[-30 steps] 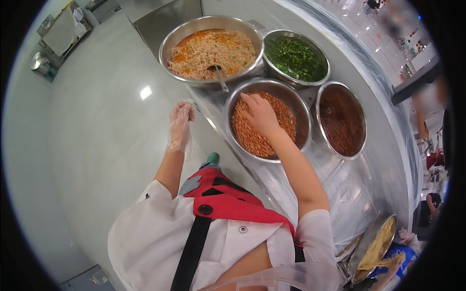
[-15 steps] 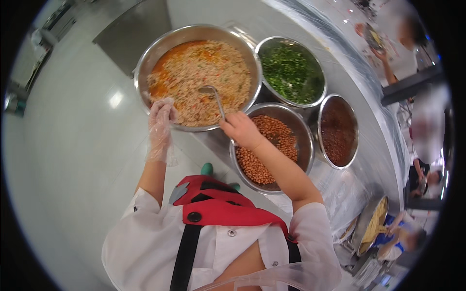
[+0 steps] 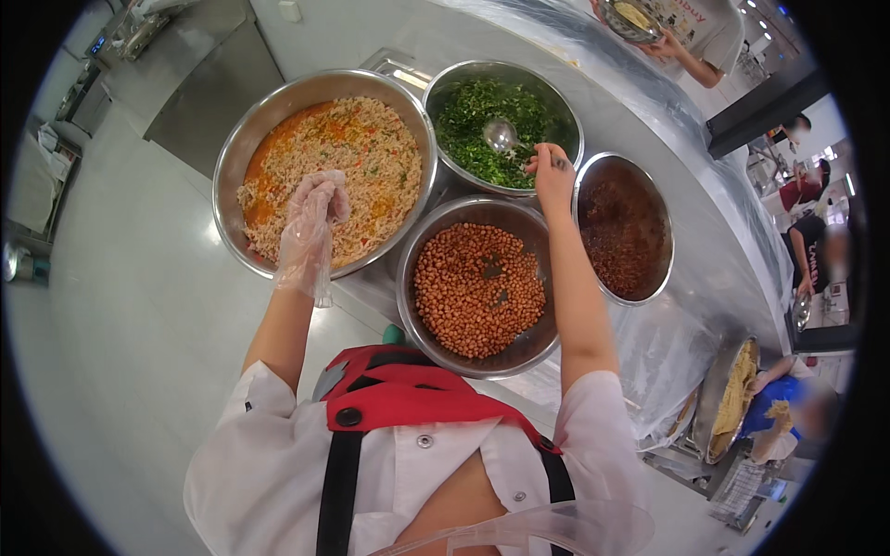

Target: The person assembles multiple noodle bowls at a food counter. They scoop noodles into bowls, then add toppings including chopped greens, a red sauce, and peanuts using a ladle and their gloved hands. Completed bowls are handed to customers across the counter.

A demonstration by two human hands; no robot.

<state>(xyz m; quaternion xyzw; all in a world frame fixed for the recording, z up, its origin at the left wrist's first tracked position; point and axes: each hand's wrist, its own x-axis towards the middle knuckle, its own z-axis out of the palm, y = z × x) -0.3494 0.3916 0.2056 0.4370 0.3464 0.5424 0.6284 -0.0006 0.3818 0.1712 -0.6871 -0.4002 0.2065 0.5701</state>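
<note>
My left hand (image 3: 318, 206), in a clear plastic glove, hovers over a wide steel basin (image 3: 232, 157) of crumbly minced filling (image 3: 371, 139) in orange oil. Its fingers are curled together; whatever they may hold is hidden. A metal ladle (image 3: 502, 136) is gripped in my bare right hand (image 3: 554, 174). The ladle's bowl rests at the surface of chopped greens (image 3: 464, 116) in a second steel basin (image 3: 562, 111). Below that, closer to me, a steel bowl (image 3: 549, 320) contains reddish-brown peanuts (image 3: 477, 296). My right forearm passes between it and an oval container of dark red-brown sauce (image 3: 626, 232).
Clear plastic film covers the curved counter (image 3: 640, 361) to the right. Across it, a person's hand holds a metal bowl (image 3: 632, 18). Farther right, another person works by a tray of yellowish strips (image 3: 732, 398). A steel cabinet (image 3: 218, 102) stands at the far left.
My right hand has carried the ladle from the minced filling to the greens, up and right. My left hand remains curled and now reaches over the filling. The view has shifted slightly.
</note>
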